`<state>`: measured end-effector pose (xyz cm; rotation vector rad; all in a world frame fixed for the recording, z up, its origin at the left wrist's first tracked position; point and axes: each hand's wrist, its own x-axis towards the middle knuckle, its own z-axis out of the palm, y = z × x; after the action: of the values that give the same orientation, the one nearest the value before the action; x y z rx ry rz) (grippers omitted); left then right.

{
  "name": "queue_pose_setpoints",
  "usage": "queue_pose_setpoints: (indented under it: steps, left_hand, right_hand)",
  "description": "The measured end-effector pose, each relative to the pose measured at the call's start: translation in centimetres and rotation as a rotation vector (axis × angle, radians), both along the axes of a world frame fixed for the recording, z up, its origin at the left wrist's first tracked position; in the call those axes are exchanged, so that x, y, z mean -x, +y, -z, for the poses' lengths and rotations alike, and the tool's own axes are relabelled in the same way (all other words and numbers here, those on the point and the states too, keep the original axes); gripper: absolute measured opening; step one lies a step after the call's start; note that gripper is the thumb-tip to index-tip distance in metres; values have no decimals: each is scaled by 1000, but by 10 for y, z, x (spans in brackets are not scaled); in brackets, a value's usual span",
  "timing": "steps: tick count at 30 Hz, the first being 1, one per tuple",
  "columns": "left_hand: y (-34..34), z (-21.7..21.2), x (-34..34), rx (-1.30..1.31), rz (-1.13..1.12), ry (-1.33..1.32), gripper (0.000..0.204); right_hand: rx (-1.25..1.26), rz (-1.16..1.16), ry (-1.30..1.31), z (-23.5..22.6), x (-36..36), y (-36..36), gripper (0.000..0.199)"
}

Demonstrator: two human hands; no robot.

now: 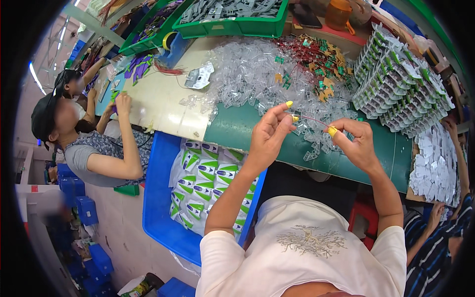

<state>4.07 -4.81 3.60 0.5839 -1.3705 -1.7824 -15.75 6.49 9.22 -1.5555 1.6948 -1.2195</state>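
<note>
A thin red wire stretches between my two hands above the green part of the bench. My left hand pinches its left end between thumb and a finger, while the index finger sticks up; yellow covers sit on its fingertips. The other end is held in the closed fingers of my right hand, which also wears a yellow fingertip cover. Whatever the wire's ends carry is too small to make out. Behind the hands spreads a big heap of clear plastic pieces. Red wires with small green and orange boards lie on it.
Stacked white-and-green assemblies stand at the right, near flat white pieces. A blue bin of packed white-and-green items is at my left. Green trays line the back. Co-workers sit left and right.
</note>
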Motion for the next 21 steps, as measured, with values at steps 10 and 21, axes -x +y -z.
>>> queue_pose_setpoints:
  steps: [10,21]
  left_hand:
    - [13,9,7,66,-57,-3,17]
    - [16,16,15,4,-64,-60,24]
  right_hand:
    - [-81,-26,-33,13,-4,4,14]
    - [112,-25,146,24,-28,-27,9]
